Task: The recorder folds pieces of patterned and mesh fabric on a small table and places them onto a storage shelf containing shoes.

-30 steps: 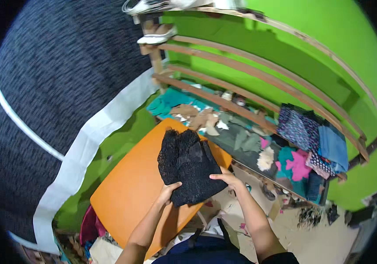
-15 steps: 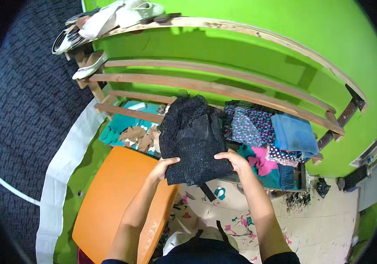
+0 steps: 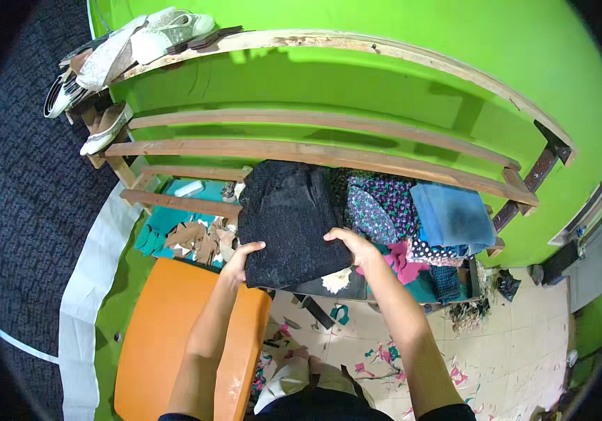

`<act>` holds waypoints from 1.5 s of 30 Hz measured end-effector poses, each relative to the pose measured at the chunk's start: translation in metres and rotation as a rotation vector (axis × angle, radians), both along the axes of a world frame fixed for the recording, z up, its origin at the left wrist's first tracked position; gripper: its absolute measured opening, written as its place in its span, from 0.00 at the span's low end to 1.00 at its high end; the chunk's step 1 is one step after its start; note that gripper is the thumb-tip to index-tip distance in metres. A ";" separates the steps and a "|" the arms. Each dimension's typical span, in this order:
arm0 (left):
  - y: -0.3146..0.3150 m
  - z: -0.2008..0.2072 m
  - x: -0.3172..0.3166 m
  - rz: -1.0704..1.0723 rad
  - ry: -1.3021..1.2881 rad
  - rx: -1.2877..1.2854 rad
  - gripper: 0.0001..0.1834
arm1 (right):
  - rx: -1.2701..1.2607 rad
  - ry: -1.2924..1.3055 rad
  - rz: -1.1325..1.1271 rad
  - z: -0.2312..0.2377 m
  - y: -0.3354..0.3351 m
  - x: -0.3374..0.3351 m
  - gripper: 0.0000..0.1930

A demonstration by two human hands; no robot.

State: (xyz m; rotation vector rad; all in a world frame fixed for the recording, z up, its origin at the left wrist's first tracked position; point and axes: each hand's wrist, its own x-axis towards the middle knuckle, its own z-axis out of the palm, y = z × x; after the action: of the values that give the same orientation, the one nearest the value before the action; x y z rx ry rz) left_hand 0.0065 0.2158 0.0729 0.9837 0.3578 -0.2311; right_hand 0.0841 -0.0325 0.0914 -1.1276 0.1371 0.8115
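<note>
Hands are holding a folded black cloth [image 3: 290, 224] by its near edge: the left hand [image 3: 242, 256] is gripping the left corner with fingers curled over the top, and the right hand [image 3: 351, 245] is closed on the right corner. The cloth is lying just beyond both hands, on the low wooden shelf [image 3: 181, 203], and it is touching a pile of folded patterned clothes [image 3: 385, 210] to the right of the right hand.

As a judgement, the fold could be opening or sliding if the hands are letting go too early, because the near edge is hanging out over the front of the shelf. The right hand is also very near the patterned pile, so a push sideways could be disturbing it. Brown scraps [image 3: 199, 238] are lying just left of the left hand and could be swept off.

Compared with one second ago, the cloth is no longer resting on the orange surface [image 3: 174, 337]; it has been carried forward to the shelf, and the arms are reaching further out.
</note>
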 end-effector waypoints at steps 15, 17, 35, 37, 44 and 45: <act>-0.073 0.024 0.146 -0.243 -0.172 -0.022 0.24 | -0.156 -0.365 -0.484 0.066 -0.072 0.055 0.25; -0.103 0.024 0.162 -0.311 -0.229 -0.044 0.31 | 0.056 -0.357 -0.335 0.044 -0.111 0.075 0.26; -0.189 0.004 0.194 0.066 -1.073 1.589 0.26 | -1.661 -1.473 -0.431 0.021 -0.082 0.082 0.26; -0.191 0.005 0.196 -0.081 -1.052 1.669 0.26 | -1.632 -1.511 -0.403 0.013 -0.082 0.091 0.25; -0.202 -0.021 0.215 -0.262 -0.876 1.804 0.27 | -1.674 -1.378 -0.261 -0.039 -0.092 0.122 0.24; -0.203 -0.024 0.218 -0.322 -0.835 1.876 0.27 | -1.725 -1.319 -0.211 -0.046 -0.093 0.126 0.23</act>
State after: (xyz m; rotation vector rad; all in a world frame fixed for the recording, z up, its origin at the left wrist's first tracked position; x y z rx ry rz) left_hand 0.2241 0.0128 0.0487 2.8338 -0.5520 0.3643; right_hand 0.2103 -0.1255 0.0455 -2.9496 -0.2286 -0.6553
